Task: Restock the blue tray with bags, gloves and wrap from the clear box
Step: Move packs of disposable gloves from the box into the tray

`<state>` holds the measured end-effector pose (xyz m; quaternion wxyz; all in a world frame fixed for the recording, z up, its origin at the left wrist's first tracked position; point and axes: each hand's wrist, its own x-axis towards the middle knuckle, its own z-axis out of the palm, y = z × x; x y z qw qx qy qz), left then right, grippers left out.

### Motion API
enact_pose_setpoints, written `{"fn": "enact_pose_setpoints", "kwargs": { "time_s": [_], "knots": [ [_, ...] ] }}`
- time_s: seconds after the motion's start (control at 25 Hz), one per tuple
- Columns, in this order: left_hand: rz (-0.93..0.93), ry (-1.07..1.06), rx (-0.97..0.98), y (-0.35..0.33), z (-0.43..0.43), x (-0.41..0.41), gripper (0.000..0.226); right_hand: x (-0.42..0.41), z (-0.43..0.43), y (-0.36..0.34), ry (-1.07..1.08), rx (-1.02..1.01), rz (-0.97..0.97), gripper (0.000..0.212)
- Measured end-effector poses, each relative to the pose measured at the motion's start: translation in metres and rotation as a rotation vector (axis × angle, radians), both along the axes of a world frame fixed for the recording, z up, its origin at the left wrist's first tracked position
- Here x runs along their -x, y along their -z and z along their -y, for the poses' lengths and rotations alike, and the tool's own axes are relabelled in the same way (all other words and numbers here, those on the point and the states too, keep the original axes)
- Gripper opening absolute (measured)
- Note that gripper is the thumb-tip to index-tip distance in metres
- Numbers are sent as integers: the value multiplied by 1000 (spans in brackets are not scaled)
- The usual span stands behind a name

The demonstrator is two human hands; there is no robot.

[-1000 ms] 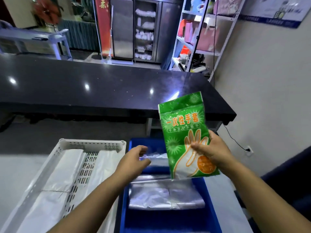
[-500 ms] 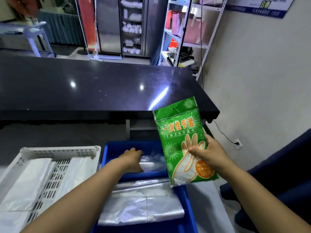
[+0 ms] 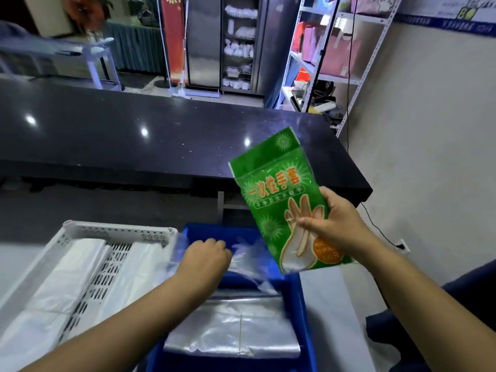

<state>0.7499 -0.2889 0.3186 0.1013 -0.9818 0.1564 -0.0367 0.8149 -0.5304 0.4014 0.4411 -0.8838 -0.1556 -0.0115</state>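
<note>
The blue tray lies low in the middle, with a flat stack of clear bags in its near half. In the tray's far half my left hand is curled on a crumpled clear plastic bag, which looks blurred and spreads out on both sides of the fist. My right hand holds a green packet of disposable gloves upright and tilted, above the tray's far right corner. My thumb presses on the front of the packet.
A white slotted crate with folded white bags stands touching the tray's left side. A long black counter runs behind both. A white wall with a socket is at the right, a dark blue seat at the lower right.
My left hand has closed on the clear plastic in the tray's far half and ruffled it. The green packet has tipped a little to the left in my right hand.
</note>
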Motion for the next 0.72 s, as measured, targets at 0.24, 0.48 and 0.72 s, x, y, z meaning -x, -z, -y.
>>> {"fn": "enact_pose_setpoints", "kwargs": {
  "time_s": [0.24,0.48,0.72],
  "knots": [
    [25,81,-9,-3,-17,57,30,-19,-70,27,-293,675,203,37],
    [65,81,124,14,-28,91,22,-40,-102,58,-502,878,22,25],
    [101,12,191,13,-27,106,17,-45,-114,80,-350,962,265,48]
  ]
}}
